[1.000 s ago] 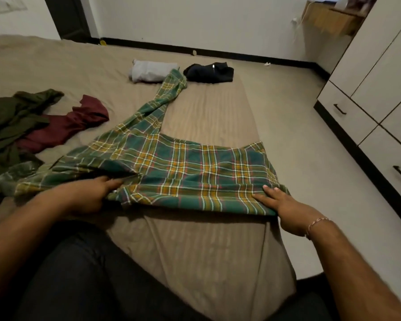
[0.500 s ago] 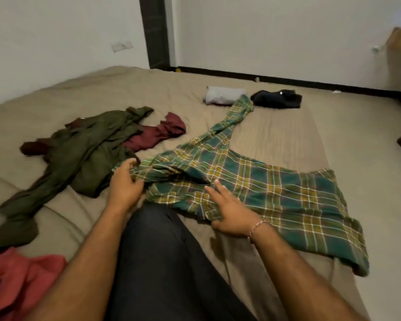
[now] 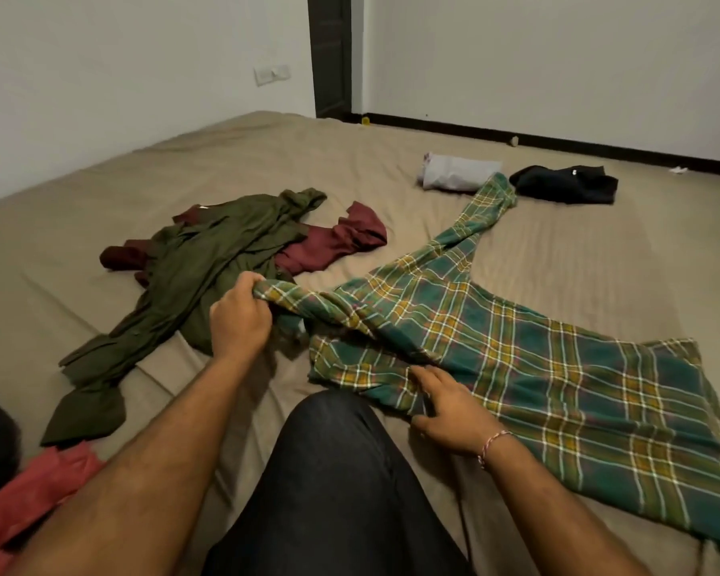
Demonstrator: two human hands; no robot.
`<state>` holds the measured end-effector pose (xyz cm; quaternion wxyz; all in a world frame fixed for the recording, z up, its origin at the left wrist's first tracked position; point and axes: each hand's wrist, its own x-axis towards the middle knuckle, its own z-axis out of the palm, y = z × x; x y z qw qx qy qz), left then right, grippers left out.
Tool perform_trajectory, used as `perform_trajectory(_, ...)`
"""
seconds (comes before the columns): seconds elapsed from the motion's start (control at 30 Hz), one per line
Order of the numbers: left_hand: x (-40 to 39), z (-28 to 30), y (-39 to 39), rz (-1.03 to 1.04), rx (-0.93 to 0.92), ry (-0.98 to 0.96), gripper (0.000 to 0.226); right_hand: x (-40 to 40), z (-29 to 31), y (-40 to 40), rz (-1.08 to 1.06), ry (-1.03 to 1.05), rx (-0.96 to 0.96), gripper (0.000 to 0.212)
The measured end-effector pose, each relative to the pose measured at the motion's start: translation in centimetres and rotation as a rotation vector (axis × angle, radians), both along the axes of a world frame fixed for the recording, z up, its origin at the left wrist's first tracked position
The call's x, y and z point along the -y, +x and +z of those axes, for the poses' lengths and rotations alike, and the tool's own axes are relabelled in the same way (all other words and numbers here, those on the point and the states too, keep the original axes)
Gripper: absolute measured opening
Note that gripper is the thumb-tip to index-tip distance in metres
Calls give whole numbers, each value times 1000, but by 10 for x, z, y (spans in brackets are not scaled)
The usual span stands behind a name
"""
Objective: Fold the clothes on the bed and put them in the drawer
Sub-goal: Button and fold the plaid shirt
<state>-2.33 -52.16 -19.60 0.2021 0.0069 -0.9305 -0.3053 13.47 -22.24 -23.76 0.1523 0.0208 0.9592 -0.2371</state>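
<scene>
My left hand (image 3: 240, 322) now grips and lifts the plaid shirt (image 3: 495, 347)'s nine-o'clock end off the bed (image 3: 578, 251) while my right hand (image 3: 447, 409) pinches its near hem, starting the fold.

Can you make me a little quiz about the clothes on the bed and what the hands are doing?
1. True or false: the left hand grips a bunched end of the plaid shirt.
2. Which garment lies partly under the olive green garment? A) the maroon garment B) the folded grey garment C) the folded black garment
3. Fill in: the right hand holds the near edge of the ____ shirt.

Key: 1 true; 2 A; 3 plaid.
</scene>
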Motion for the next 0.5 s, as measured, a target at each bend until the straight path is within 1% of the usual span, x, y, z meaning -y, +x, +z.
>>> perform_trajectory(0.03,-3,16,-2,19,-14,57,23,-3,-4,-1,-4,31,3,90)
perform_trajectory(0.07,-6,32,-2,13,-14,68,20,-4,-7,-1,-18,48,7,94)
perform_trajectory(0.13,-14,65,0,-63,71,-22,12,-4,-10,-5,-59,30,4,106)
perform_trajectory(0.2,-29,97,8,-198,185,-86,9,-5,-8,-13,-95,-30,11,115)
perform_trajectory(0.23,-39,111,16,-263,221,-65,9,-8,-7,-19,-109,-95,23,117)
perform_trajectory(0.27,-54,125,27,-330,255,5,9,-11,-3,-21,-134,-183,46,115)
perform_trajectory(0.3,-69,135,39,-399,289,109,11,-14,0,-22,-174,-316,62,110)
perform_trajectory(0.33,-86,143,53,-480,346,223,13,-15,6,-19,-248,-471,78,101)
perform_trajectory(0.37,-104,146,67,-584,433,308,17,-15,12,-13,-347,-651,71,86)
perform_trajectory(0.43,-137,143,93,-866,624,447,22,-20,23,8,-626,-1061,3,44)
perform_trajectory(0.47,-150,136,99,-981,652,520,21,-25,27,22,-770,-1256,-23,33)
perform_trajectory(0.5,-159,125,99,-1014,609,561,19,-34,25,38,-881,-1426,-31,39)
